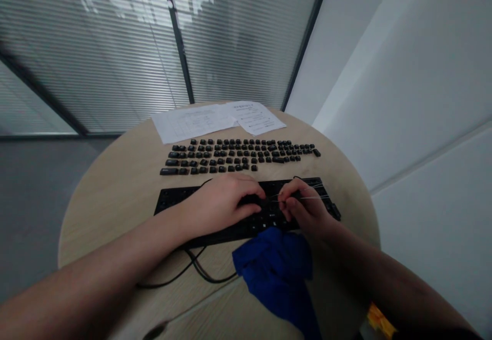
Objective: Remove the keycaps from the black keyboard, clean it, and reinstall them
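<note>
Black keyboard [184,199]: left hand [221,201] rests curled on it, grip unclear.
Right hand [303,209]: pinches thin wire tool [315,197]; best held upright, pulled gently.

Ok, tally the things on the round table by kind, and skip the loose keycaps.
Keyboard: 1
Paper sheets: 2
Blue cloth: 1
Wire tool, pinched by the right hand: 1
Total: 5

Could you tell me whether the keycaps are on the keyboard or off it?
Mostly off: keycaps lie in rows on the table behind the largely bare keyboard.
</note>
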The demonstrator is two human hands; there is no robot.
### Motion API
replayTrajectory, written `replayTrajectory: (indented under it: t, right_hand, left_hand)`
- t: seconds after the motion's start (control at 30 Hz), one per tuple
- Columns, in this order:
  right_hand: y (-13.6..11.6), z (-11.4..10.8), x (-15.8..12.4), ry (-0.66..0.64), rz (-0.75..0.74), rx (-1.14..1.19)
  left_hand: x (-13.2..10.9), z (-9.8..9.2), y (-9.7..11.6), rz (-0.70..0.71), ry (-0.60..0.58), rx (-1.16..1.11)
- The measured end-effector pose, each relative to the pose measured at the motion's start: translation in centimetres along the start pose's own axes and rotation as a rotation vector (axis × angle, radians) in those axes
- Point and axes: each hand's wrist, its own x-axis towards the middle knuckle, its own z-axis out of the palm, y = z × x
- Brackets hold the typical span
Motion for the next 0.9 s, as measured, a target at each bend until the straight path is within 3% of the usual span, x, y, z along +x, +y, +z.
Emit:
replayTrajectory:
  t: [0.3, 0.53, 0.67, 0.77, 0.9]
  right_hand:
    - [-0.7, -1.1, 0.1, -0.014, -0.072, -0.017]
    - [-2.5, -1.8, 1.2, -0.007, -0.117, -0.192]
    - [-3.1, -2.2, 1.9, 0.01, -0.067, -0.256]
    - [-2.5, -2.9, 2.2, 0.105, -0.012, -0.261]
    - [-1.1, -4.2, 2.5, 0.28, 0.057, -0.158]
  left_hand:
    - [1.6, 0.4, 1.9, -0.078, 0.036, 0.008]
    - [3.2, 0.4, 1.9, -0.156, -0.004, 0.008]
    - [4.0, 0.2, 0.8, -0.225, -0.041, -0.091]
    - [5.1, 0.2, -0.9, -0.247, 0.01, -0.114]
    - [7.7, 1.3, -4.0, -0.262, 0.067, 0.116]
